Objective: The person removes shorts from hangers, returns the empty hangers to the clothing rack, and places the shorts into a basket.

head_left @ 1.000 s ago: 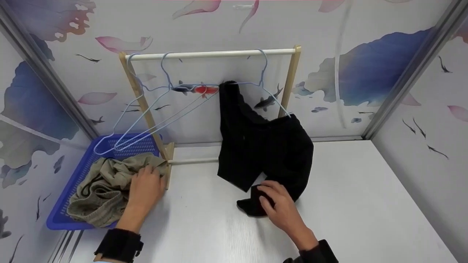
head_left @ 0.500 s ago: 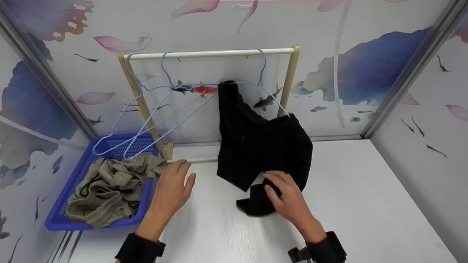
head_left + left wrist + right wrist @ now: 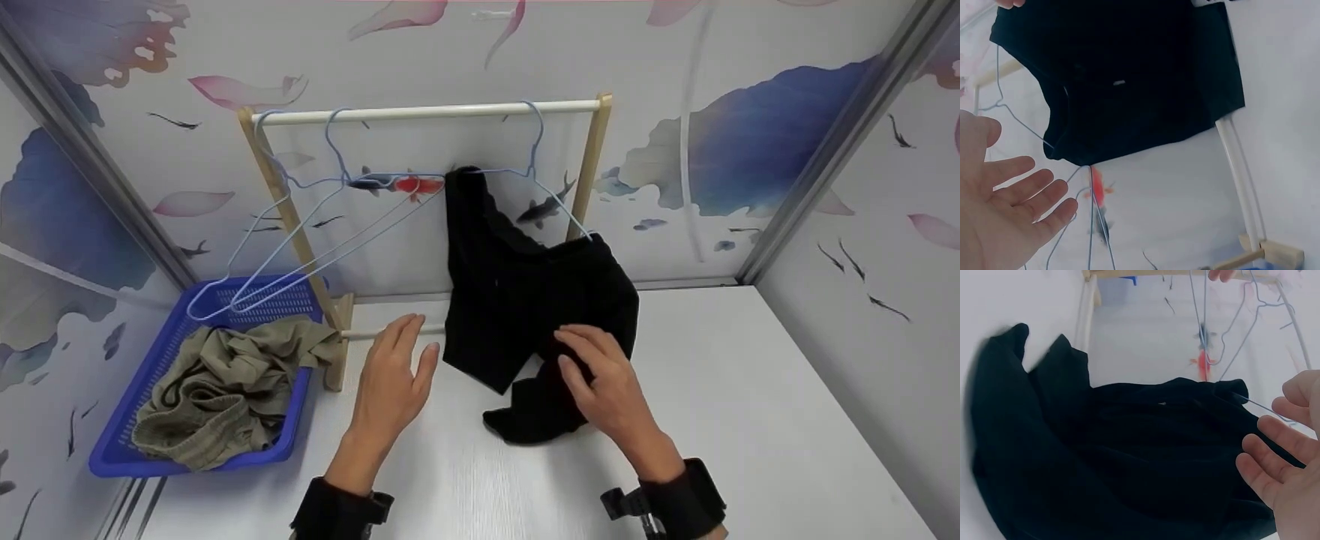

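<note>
Black garment (image 3: 536, 300) droops half off its hanger (image 3: 551, 196) on the rack (image 3: 431, 112), hem pooling below. Right hand (image 3: 604, 382) rests flat-fingered on it; left hand (image 3: 390, 382) hovers spread, gripping nothing, just left.

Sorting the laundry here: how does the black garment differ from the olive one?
The black garment hangs from a blue wire hanger on the rack, its lower end trailing on the white table; the olive garment lies crumpled in the blue basket. The right hand is at the black one, while no hand touches the olive one. Both are soft, rumpled cloth.
</note>
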Motion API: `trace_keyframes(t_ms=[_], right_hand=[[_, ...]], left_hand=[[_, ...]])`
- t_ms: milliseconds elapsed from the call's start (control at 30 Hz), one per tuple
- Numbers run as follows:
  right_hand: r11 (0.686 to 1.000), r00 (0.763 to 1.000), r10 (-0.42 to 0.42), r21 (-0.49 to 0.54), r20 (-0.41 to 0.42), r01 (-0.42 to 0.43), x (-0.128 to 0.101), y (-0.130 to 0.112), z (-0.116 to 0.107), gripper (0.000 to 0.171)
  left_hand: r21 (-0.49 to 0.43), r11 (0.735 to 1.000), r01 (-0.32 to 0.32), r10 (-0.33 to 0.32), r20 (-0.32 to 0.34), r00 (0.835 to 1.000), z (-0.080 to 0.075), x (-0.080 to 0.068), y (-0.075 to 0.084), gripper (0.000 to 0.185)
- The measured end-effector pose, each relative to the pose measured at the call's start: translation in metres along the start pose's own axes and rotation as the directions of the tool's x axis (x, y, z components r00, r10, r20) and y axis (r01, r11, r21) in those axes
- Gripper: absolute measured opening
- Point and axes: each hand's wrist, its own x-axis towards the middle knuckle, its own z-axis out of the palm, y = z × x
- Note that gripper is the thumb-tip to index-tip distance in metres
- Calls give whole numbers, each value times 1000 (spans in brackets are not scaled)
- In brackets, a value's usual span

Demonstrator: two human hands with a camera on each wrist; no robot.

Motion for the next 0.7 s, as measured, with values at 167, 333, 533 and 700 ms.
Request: trace_keyframes(t_ms=[167, 333, 533, 700], right_hand=[[1000, 999, -22, 9, -42, 22, 10, 2, -6, 32], [999, 995, -31, 38, -97, 35, 18, 5, -11, 29], [998, 987, -44, 28, -156, 49, 31, 8, -18, 28], [1000, 981, -26, -14, -194, 24, 41, 13, -24, 26]], left_hand=[[-35, 999, -2, 2, -1, 1000, 7, 5, 10, 43], [-40, 999, -23, 23, 16, 1000, 15, 7, 18, 43], [-45, 999, -24, 26, 44, 999, 23, 9, 25, 44], [-40, 999, -16, 19, 65, 998, 28, 9, 28, 44]])
